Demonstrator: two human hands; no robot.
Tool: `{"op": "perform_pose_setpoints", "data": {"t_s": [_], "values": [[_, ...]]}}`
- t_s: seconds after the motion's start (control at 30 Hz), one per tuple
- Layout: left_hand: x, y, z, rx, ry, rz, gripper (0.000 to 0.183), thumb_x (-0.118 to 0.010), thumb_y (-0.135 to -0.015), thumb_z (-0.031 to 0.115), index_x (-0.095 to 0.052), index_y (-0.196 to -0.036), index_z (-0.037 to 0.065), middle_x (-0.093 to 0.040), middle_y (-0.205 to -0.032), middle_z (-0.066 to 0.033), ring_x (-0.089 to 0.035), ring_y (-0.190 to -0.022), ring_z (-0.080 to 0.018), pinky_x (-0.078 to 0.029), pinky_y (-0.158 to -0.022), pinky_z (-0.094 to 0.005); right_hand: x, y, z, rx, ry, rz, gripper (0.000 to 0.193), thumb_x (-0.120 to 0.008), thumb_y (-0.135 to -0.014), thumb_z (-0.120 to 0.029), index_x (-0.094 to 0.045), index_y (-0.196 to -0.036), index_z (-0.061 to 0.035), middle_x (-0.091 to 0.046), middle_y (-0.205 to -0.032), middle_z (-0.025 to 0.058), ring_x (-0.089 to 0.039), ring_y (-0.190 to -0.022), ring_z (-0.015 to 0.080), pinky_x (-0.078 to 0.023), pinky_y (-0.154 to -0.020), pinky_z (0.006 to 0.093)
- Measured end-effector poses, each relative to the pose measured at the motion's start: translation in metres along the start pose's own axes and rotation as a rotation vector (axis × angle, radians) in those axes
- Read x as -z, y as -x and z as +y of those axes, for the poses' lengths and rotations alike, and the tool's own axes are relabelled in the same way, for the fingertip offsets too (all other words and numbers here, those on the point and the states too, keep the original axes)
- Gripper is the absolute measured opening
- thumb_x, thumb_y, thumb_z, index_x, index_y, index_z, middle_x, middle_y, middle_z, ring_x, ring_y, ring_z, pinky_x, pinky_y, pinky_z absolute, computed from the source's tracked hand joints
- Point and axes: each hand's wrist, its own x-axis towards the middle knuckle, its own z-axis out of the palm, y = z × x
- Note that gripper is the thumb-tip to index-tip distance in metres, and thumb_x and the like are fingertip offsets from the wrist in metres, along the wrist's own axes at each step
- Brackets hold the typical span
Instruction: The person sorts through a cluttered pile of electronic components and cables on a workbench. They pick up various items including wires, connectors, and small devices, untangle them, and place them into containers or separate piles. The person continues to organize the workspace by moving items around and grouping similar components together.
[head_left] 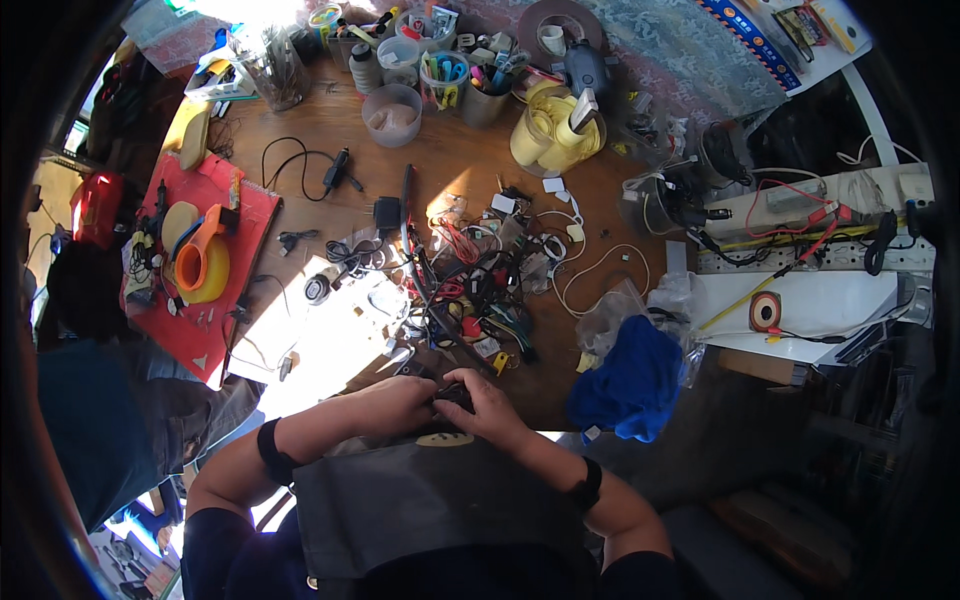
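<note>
Close together at the near edge of the table, my two hands meet in front of my body. My left hand (402, 402) is closed, its fingers turned in toward the other hand. The fingers of my right hand (486, 408) curl around a small dark thing (455, 393), possibly a bundled cord; most of it is hidden between the hands. Just beyond them lies a tangled heap of cables (470, 275) in black, red, white and green. A small yellow piece (501, 362) rests at the heap's near side, close to my right hand.
A blue cloth (630, 380) lies at the right near edge beside clear plastic bags (612, 318). At left, a red board (190, 330) bears an orange tape dispenser (203, 250). Cups of pens (443, 80) and a tub of yellow rolls (556, 130) stand at the back.
</note>
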Motion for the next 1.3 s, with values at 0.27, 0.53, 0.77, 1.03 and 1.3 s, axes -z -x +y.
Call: {"op": "perform_pose_setpoints", "data": {"t_s": [0.27,0.53,0.77,1.03,1.3], "values": [[0.006,0.002,0.007,0.167,0.110,-0.033,0.028,-0.055,-0.084,0.024,-0.058,-0.089,-0.003,-0.060,-0.077,-0.0199,-0.061,-0.073,-0.0331,-0.046,-0.068,-0.0409,-0.005,0.002,-0.003,0.022,0.241,-0.065,0.030,-0.056,-0.089,-0.030,-0.053,-0.104,-0.0037,-0.061,-0.094,0.0184,-0.060,-0.084,0.0368,-0.048,-0.069,0.0420],[0.033,0.037,-0.027,0.189,0.064,0.242,0.029,-0.057,-0.089,0.024,-0.057,-0.082,-0.004,-0.056,-0.066,-0.0179,-0.056,-0.062,-0.0246,-0.043,-0.060,-0.0366,0.018,-0.022,0.038,-0.023,0.313,0.265,0.028,-0.060,-0.086,-0.024,-0.058,-0.106,-0.0052,-0.054,-0.087,0.0102,-0.056,-0.074,0.0235,-0.046,-0.066,0.0352],[0.036,0.067,-0.046,0.420,0.576,0.597,0.031,-0.052,-0.094,0.030,-0.054,-0.074,0.005,-0.044,-0.061,0.0050,-0.037,-0.055,-0.0043,-0.031,-0.048,-0.0240,0.032,-0.044,0.074,0.007,0.614,0.161,0.016,-0.060,-0.080,-0.018,-0.060,-0.088,-0.0043,-0.057,-0.085,0.0142,-0.058,-0.078,0.0346,-0.046,-0.066,0.0418],[0.021,0.078,-0.065,0.393,0.614,0.581,0.031,-0.051,-0.094,0.031,-0.052,-0.074,0.007,-0.040,-0.056,0.0070,-0.033,-0.048,-0.0025,-0.027,-0.042,-0.0219,0.084,-0.053,0.067,-0.002,0.412,0.318,0.015,-0.064,-0.078,-0.014,-0.061,-0.085,-0.0021,-0.057,-0.078,0.0137,-0.058,-0.068,0.0316,-0.045,-0.062,0.0375],[0.022,0.075,-0.067,0.303,0.740,0.618,0.030,-0.052,-0.094,0.030,-0.050,-0.074,0.008,-0.039,-0.055,0.0065,-0.033,-0.047,-0.0027,-0.027,-0.042,-0.0212,0.084,-0.021,0.044,-0.210,-0.597,0.270,0.012,-0.062,-0.084,-0.008,-0.061,-0.091,0.0013,-0.060,-0.080,0.0037,-0.052,-0.061,0.0087,-0.041,-0.055,0.0217]]}}
